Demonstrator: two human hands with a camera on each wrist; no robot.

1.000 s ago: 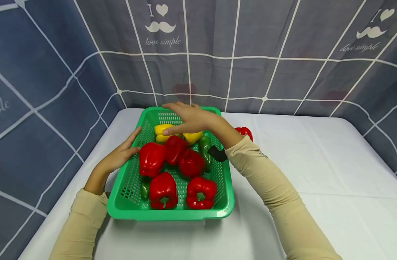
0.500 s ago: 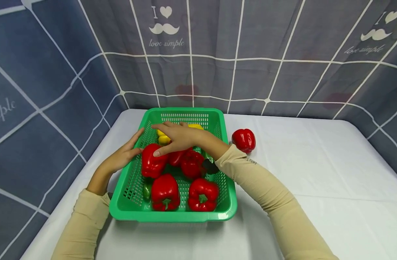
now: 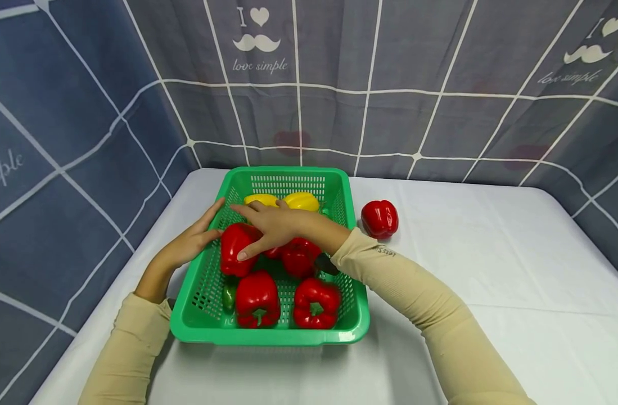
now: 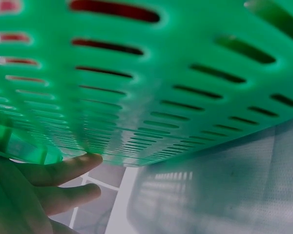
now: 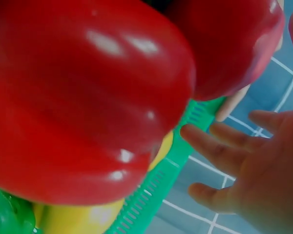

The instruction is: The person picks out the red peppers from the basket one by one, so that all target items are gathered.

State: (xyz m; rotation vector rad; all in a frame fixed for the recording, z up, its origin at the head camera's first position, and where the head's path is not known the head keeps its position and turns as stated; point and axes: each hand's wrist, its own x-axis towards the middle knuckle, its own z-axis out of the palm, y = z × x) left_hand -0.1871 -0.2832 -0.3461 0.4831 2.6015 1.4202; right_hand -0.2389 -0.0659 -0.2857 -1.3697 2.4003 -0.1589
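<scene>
A green perforated plastic basket (image 3: 268, 336) holds red bell peppers (image 3: 258, 299), yellow bell peppers (image 3: 301, 201) and green vegetables (image 3: 229, 297). My left hand (image 3: 189, 243) rests against the basket's left side, thumb at the rim; its extended fingers (image 4: 71, 197) lie along the outer wall in the left wrist view. My right hand (image 3: 275, 225) is over the basket with fingers spread, its thumb in front of the leftmost red bell pepper (image 3: 235, 242). In the right wrist view the fingers (image 5: 219, 151) stand apart from the near red pepper (image 5: 88, 97), holding nothing.
One red bell pepper (image 3: 379, 219) lies on the white-covered table (image 3: 491, 270), right of the basket. Grey-blue checked cloth (image 3: 329, 118) hangs behind and at both sides. A black strap (image 3: 326, 263) shows below my right wrist.
My right hand has come down and nearer to me, from above the yellow peppers to the leftmost red pepper. The red pepper outside shows fully now. The left hand stays at the basket.
</scene>
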